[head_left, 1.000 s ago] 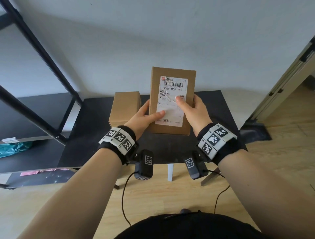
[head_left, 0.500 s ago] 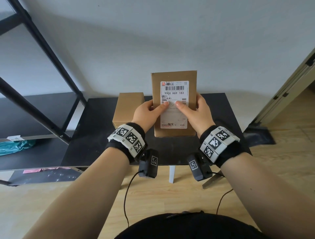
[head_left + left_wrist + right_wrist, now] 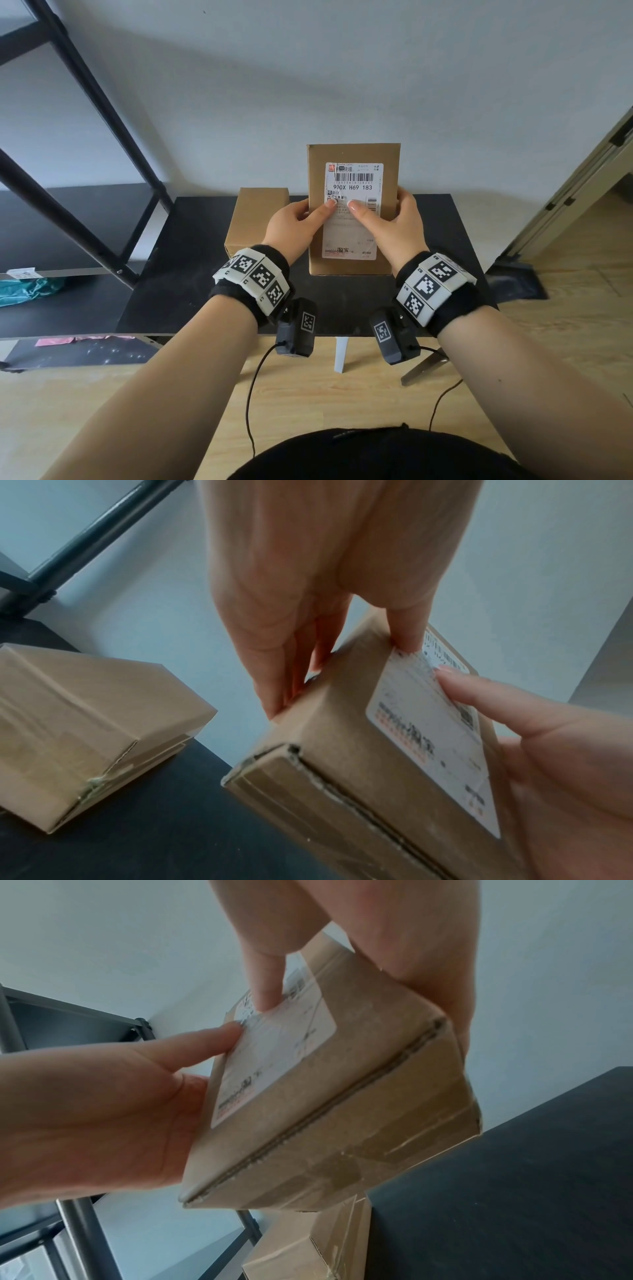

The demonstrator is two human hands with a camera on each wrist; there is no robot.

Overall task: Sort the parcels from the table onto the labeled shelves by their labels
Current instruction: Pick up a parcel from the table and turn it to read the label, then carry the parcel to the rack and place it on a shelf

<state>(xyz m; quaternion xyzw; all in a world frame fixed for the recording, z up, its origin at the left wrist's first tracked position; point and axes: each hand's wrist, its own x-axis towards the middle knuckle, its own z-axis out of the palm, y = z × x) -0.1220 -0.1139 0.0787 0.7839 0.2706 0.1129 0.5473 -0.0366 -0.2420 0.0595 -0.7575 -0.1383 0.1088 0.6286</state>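
Note:
A tall brown cardboard parcel [image 3: 352,154] with a white shipping label [image 3: 354,178] is held upright above the black table [image 3: 191,274], label facing me. My left hand [image 3: 294,222] grips its left edge, thumb on the label; my right hand [image 3: 394,222] grips the right edge the same way. The left wrist view shows the parcel [image 3: 342,750] with fingers behind it and the thumb on the label [image 3: 428,737]. In the right wrist view the parcel [image 3: 342,1083] is pinched between thumb and fingers. A second plain cardboard parcel [image 3: 257,216] lies on the table to the left.
A black metal shelving rack [image 3: 85,212] stands at the left; a teal bag [image 3: 24,289] lies on one of its shelves beside a small white shelf label [image 3: 22,273], with a pink item [image 3: 54,341] lower down. A door frame [image 3: 582,185] is at the right. The floor is wood.
The parcel has risen slightly and turned more upright. My left thumb slid up onto the label, near the right thumb. Both hands kept their hold.

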